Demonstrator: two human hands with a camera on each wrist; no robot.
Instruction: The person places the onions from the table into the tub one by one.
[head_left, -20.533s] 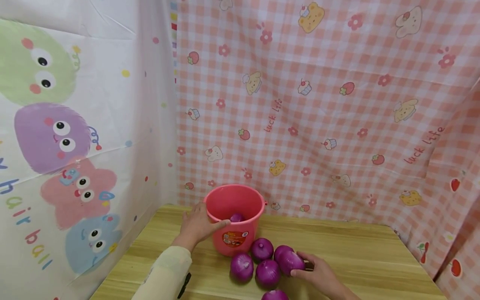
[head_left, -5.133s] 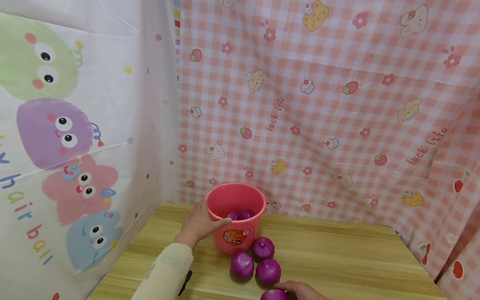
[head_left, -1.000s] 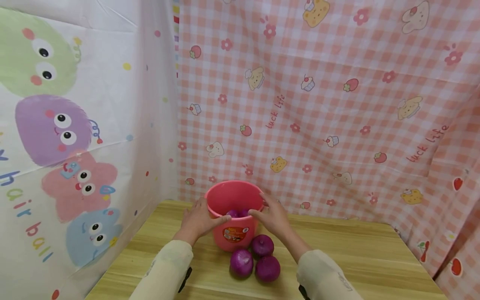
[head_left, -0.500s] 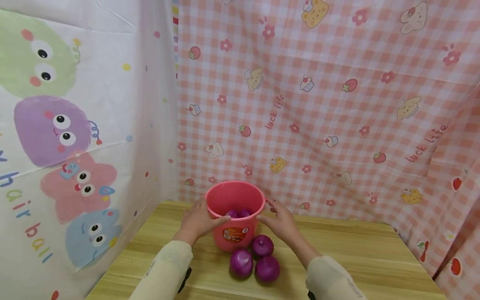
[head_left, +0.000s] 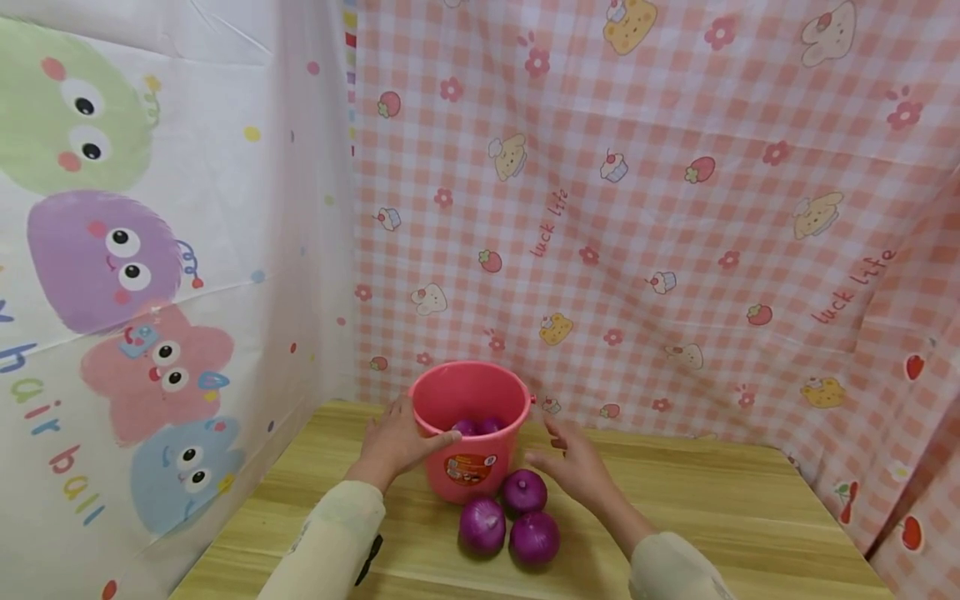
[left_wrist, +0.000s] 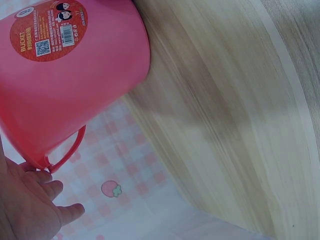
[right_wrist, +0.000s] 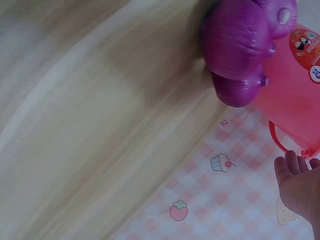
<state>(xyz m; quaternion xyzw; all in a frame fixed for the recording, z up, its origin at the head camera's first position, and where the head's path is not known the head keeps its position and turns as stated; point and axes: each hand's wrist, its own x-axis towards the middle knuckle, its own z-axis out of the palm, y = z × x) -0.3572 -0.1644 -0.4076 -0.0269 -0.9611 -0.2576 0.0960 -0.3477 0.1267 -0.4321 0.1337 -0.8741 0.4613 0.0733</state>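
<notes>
Gingham cloth (head_left: 645, 225) backs the bucket (head_left: 472, 447), mouth up, axis vertical; my left hand (head_left: 393, 443), seemingly spread, touches it, right hand (head_left: 576, 468) spread nearby

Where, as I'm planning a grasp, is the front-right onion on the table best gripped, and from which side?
Probably round the middle of the front-right onion, the right hand coming from the right: it is rounded, and the left onion and back onion crowd its left and rear.
</notes>
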